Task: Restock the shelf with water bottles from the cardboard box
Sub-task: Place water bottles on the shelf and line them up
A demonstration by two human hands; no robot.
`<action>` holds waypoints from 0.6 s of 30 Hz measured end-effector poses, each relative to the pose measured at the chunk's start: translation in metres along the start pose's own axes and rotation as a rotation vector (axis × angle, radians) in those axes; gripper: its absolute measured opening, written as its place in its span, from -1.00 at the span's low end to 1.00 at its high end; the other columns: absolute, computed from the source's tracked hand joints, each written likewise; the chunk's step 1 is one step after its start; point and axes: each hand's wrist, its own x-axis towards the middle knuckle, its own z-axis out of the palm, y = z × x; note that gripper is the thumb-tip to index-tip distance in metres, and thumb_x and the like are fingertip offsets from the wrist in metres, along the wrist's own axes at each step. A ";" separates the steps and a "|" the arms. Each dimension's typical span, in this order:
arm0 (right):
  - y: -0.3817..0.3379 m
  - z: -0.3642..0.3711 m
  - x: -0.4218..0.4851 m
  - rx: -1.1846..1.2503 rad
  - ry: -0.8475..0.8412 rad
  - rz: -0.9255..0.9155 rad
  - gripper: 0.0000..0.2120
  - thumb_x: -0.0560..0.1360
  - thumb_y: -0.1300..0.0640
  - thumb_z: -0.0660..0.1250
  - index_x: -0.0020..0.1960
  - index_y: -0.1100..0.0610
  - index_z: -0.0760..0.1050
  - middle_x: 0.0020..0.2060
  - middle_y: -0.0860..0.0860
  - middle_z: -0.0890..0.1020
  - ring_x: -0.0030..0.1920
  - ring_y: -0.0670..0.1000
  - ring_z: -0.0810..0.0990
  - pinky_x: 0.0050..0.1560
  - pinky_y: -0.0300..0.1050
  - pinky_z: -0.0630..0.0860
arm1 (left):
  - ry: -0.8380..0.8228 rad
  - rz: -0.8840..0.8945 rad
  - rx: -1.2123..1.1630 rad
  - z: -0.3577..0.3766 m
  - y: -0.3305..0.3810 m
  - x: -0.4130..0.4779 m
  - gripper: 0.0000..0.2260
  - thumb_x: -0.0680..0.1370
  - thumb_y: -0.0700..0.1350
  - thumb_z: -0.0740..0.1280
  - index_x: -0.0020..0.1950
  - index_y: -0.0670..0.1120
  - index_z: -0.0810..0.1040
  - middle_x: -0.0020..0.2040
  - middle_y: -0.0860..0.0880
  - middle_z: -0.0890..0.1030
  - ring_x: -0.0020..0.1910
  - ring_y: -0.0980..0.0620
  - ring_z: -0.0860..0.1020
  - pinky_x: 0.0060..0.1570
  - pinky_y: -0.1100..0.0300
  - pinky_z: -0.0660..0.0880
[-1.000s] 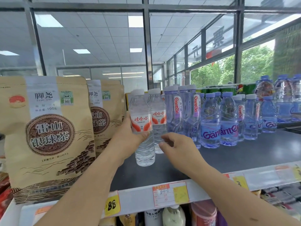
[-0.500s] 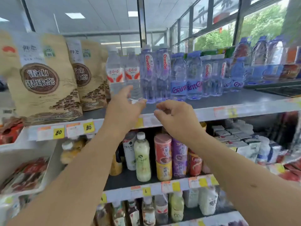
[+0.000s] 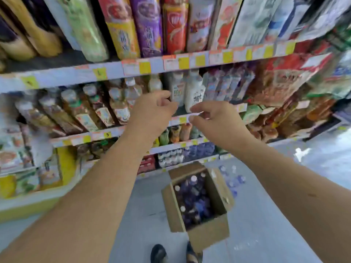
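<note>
An open cardboard box (image 3: 209, 236) stands on the floor below me, with several water bottles (image 3: 193, 198) upright inside, white caps showing. My left hand (image 3: 152, 111) hangs in the air in front of the middle shelves, fingers loosely curled, holding nothing. My right hand (image 3: 214, 118) is beside it at the same height, also loosely curled and empty. Both hands are well above the box. The top shelf with the stocked water is out of view.
Shelves (image 3: 114, 71) packed with drink bottles and cartons fill the upper view, blurred by motion. A few loose bottles (image 3: 231, 179) lie on the floor right of the box. My shoes (image 3: 158, 253) show at the bottom edge. Grey floor spreads to the right.
My left hand let go of the bottle on the top shelf. Both hands drew back and down, and my view swung down to the lower shelves and the box.
</note>
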 end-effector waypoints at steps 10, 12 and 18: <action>0.185 0.158 -0.047 -0.083 -0.166 0.324 -0.78 0.49 0.07 0.36 0.11 0.02 0.63 -0.12 -0.05 0.66 -0.10 0.01 0.60 -0.11 -0.16 0.48 | -0.242 -0.234 -0.017 0.123 -0.175 -0.021 -0.69 0.57 0.01 0.36 0.31 0.05 0.56 0.10 0.09 0.62 0.05 0.09 0.59 0.11 0.04 0.53; 0.229 0.200 -0.050 -0.148 -0.228 0.340 -0.83 0.48 0.04 0.35 0.06 -0.04 0.61 -0.18 -0.08 0.63 -0.15 0.02 0.58 -0.13 -0.14 0.49 | -0.253 -0.266 -0.017 0.147 -0.219 -0.021 -0.66 0.57 0.01 0.36 0.35 0.04 0.54 0.11 0.09 0.61 -0.05 0.26 0.61 -0.01 0.26 0.57; 0.353 0.326 -0.045 -0.181 -0.330 0.432 -0.65 0.50 0.00 0.36 0.26 0.05 0.47 0.11 0.05 0.57 0.05 0.11 0.55 -0.06 -0.15 0.44 | -0.195 -0.392 0.039 0.197 -0.347 -0.027 -0.70 0.56 0.01 0.37 0.30 0.12 0.56 0.06 0.20 0.61 -0.18 0.39 0.58 -0.14 0.25 0.47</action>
